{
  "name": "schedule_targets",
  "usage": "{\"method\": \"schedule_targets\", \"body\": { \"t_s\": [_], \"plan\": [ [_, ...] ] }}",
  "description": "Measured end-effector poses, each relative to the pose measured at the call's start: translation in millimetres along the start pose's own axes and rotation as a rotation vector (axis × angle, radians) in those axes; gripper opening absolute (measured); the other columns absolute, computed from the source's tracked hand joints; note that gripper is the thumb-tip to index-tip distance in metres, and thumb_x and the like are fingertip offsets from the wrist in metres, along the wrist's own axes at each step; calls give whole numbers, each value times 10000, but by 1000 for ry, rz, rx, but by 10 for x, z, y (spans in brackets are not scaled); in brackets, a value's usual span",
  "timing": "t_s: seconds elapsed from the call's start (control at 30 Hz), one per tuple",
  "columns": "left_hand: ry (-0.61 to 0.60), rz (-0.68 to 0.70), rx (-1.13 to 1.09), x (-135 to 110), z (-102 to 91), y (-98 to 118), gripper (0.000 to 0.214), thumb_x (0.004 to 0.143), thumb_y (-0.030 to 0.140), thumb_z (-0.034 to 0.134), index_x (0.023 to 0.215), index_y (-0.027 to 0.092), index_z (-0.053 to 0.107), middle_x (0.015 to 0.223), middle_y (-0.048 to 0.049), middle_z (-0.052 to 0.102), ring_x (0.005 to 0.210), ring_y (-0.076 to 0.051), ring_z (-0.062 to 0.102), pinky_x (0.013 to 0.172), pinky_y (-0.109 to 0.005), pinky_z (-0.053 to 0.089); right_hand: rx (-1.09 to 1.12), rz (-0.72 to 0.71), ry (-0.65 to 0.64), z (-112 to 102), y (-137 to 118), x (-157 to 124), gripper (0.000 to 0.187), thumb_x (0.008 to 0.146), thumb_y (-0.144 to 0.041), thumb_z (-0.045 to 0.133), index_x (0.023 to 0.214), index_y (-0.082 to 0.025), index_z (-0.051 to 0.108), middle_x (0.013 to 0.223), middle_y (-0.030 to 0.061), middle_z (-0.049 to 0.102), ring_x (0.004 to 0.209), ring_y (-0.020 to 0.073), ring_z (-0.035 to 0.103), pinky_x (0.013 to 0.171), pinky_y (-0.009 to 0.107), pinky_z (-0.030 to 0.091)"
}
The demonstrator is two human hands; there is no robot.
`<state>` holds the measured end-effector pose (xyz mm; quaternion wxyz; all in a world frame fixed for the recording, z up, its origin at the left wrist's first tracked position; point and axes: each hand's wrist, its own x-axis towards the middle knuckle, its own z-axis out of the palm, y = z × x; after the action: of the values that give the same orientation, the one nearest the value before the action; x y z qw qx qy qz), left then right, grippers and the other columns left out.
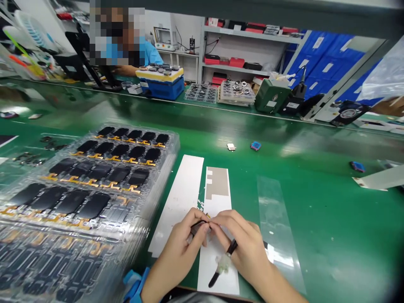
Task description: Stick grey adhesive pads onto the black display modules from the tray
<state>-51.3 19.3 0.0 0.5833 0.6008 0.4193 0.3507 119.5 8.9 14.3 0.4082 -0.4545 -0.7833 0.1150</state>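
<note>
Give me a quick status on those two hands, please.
Left hand and right hand pinching small black part. Black rod under right hand. White strip beneath; stacked clear trays to the left.

The left hand point(178, 252) is hemmed in on its left by a tall stack of transparent plastic trays holding black panels with gold ribbon cables point(172, 145), whose edge stands just beside the wrist. Ahead, a long flat white paper strip point(181, 198) offers no barrier to passing over it. Right of the right hand point(243, 248), beyond a flat transparent film strip point(276, 219), a passage runs across the glossy green bench point(318, 227) toward a small blue part point(357, 166).
</note>
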Motion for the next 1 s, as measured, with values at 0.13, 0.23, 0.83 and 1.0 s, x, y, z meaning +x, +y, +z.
{"method": "schedule_targets", "body": {
  "t_s": [0.13,0.23,0.83,1.0],
  "plan": [
    [23,7,-12,3,-11,-10,162,1006,351,448,972,207,514,685,39,542,643,-129,531,607,-228,414,-76,-68,-7,25,9,11,158,946,-106,522,1061,-164,614,900,64,689,708,146,666,601,241,517],
    [23,24,1,4,-13,-3,152,999,336,464,942,206,519,709,33,559,659,-128,543,615,-225,418,-117,-90,-43,50,0,10,170,947,-87,485,1055,-143,604,890,74,680,685,150,652,569,249,493],
    [-300,25,-139,-111,-11,84,82,991,288,442,961,214,458,723,35,495,604,-98,483,575,-210,401,403,629,-122,-46,30,95,225,786,-273,662,635,-194,516,565,-59,457,505,87,410,484,204,312],
    [-129,-30,-215,-70,6,19,151,1009,382,450,1006,234,419,724,53,472,544,-71,379,474,-183,281,740,744,-298,-102,-6,151,252,839,-393,622,756,-157,647,564,-38,501,464,68,312,447,219,209]
  ]
}}
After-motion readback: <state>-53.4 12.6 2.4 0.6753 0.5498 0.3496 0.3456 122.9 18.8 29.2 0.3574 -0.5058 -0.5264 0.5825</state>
